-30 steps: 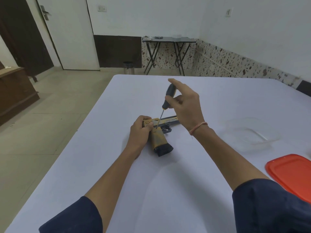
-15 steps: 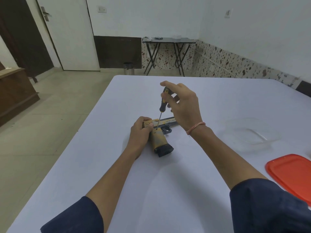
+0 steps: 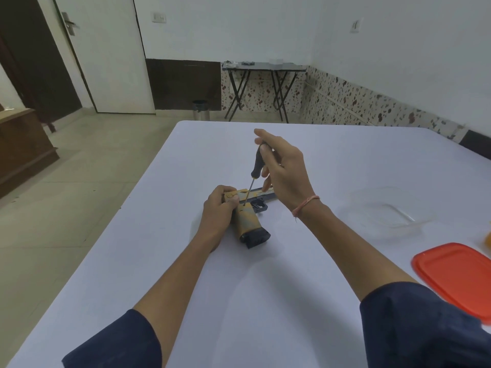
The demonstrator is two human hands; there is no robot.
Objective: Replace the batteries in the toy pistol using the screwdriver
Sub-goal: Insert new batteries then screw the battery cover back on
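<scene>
Tabletop [image 3: 239,301] carries the toy pistol [image 3: 248,221] flat on its side, unmoved over the last second. My left hand [image 3: 216,216] grips its rear end, pinning it. My right hand [image 3: 284,176] pinches the screwdriver [image 3: 257,166] handle in its fingertips, which have re-set since half a second ago: mid-turn, I judge. Tip stays on the grip screw [image 3: 244,205], so the cover is probably still fastened.

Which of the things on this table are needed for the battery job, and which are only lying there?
In use: toy pistol, held by the left hand; screwdriver, in the right hand, tip on the pistol's grip.
Lying about: clear container; red lid.
</scene>
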